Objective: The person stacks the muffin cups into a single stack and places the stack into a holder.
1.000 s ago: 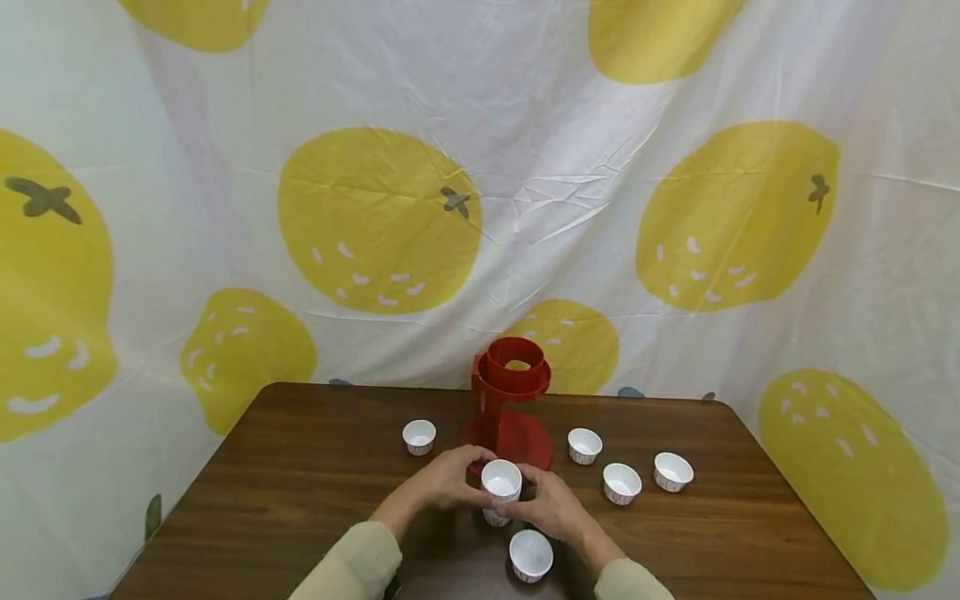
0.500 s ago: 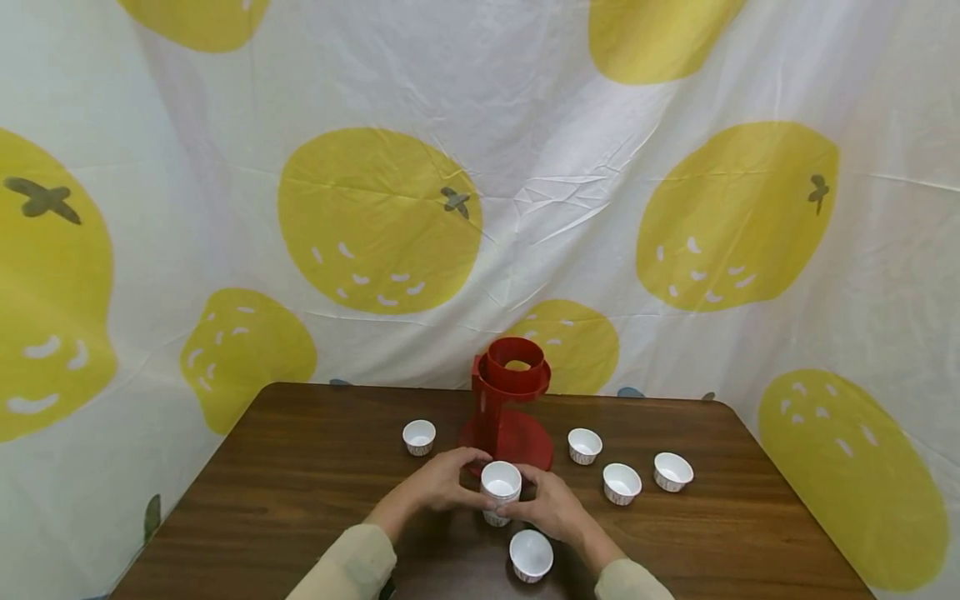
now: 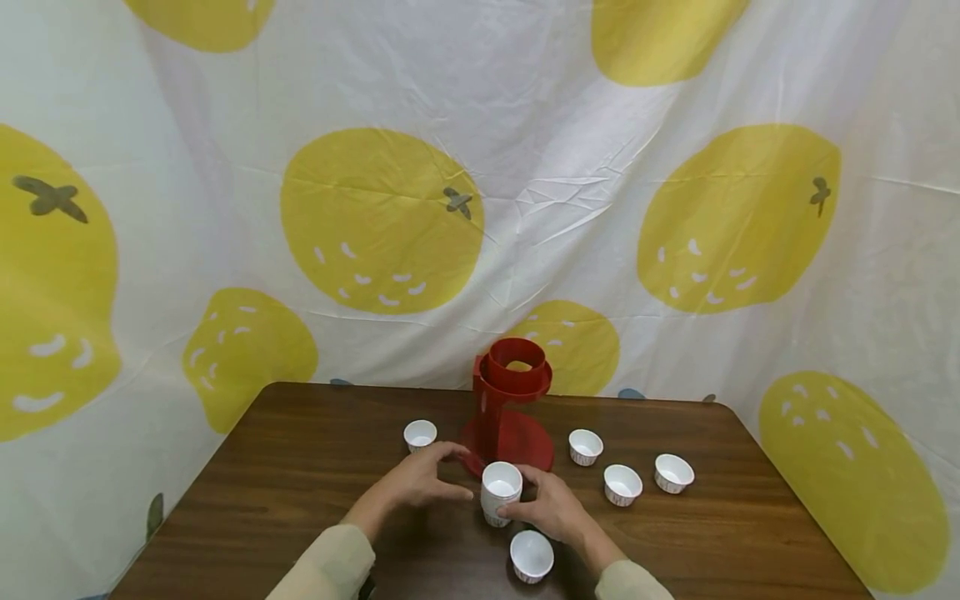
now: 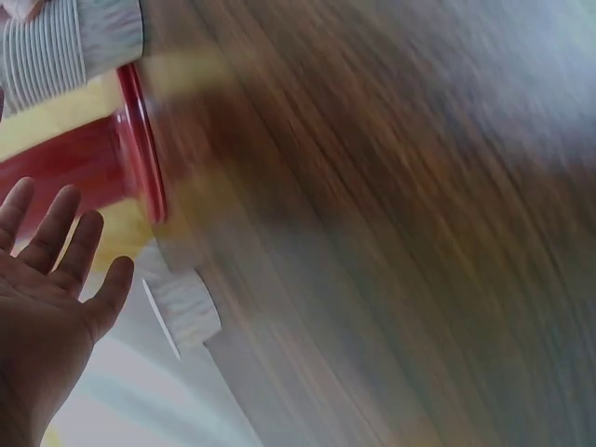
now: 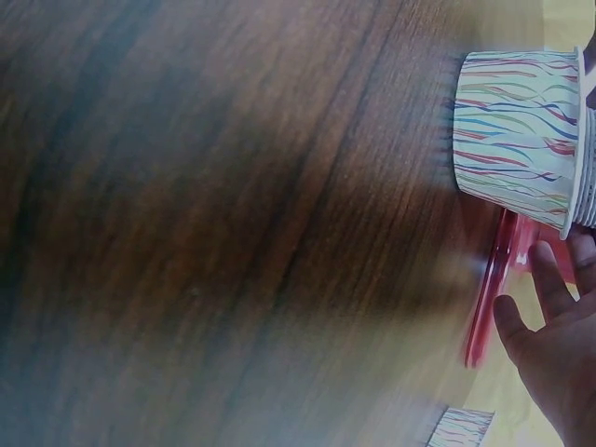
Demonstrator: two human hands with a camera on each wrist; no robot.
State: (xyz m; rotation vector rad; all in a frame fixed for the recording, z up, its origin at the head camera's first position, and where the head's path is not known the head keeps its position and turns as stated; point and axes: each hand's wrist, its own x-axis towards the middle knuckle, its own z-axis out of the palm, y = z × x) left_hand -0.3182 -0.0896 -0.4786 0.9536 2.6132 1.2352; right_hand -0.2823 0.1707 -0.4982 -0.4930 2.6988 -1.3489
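A stack of nested white paper baking cups [image 3: 491,502] stands upright in front of the red stand. My right hand [image 3: 551,507] holds the stack from its right side, thumb across the front and a finger behind the rim. My left hand [image 3: 420,482] is apart from the stack on its left, fingers and thumb spread around nothing. In the left wrist view, several ridged rims show along the stack [image 4: 56,51]. Closer to me stands a single baking cup [image 3: 531,557], whose coloured wavy lines show in the right wrist view. That cup partly hides the stack there.
A red stand [image 3: 491,421] with a ring-shaped top and round base rises behind the stack. One baking cup [image 3: 420,433] sits left of it, partly behind my left hand. Several more, including a baking cup [image 3: 622,485], sit at right on the brown wooden table [image 3: 285,467].
My left hand has let go of the stack and moved left, its fingers spreading. The right hand stays on the stack, which stands in about the same place.
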